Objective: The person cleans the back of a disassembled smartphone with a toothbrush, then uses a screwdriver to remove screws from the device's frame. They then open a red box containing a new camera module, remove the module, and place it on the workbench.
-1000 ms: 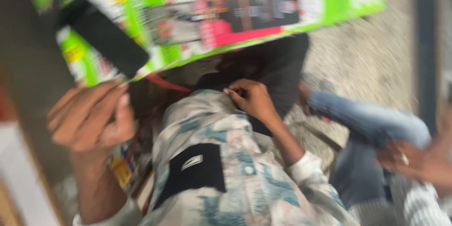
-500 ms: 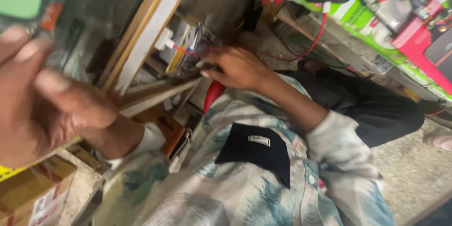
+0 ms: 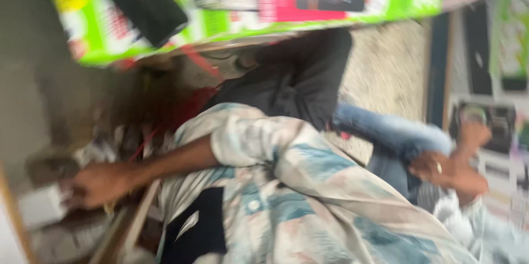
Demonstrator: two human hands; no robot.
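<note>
Blurred, tilted view down my own chest, which is covered by a pale patterned shirt (image 3: 330,187) with a dark pocket. My right hand (image 3: 93,185) reaches across my body to the near left, the bare forearm stretching out of a rolled sleeve. The fingers curl down into a heap of clutter, resting on or just beside a pale box (image 3: 37,207). Motion blur hides whether the fingers are closed on anything, so I cannot tell the grip. My left hand is out of view.

A thin wooden strip (image 3: 135,217) runs diagonally just right of the hand, and a red cord (image 3: 184,112) trails down toward the heap from farther back. Across the far edge lies a large bright green printed carton (image 3: 248,19). Dark cloth (image 3: 297,82) is bunched below it at the centre.

At the right, apart from me, another person's hand (image 3: 449,167), wearing a ring, rests by a leg in blue jeans (image 3: 391,134).

The pale box looks like light card: probably easy to lift but easy to crush, so best taken by its two side edges. The loose clutter around it may slide.
</note>
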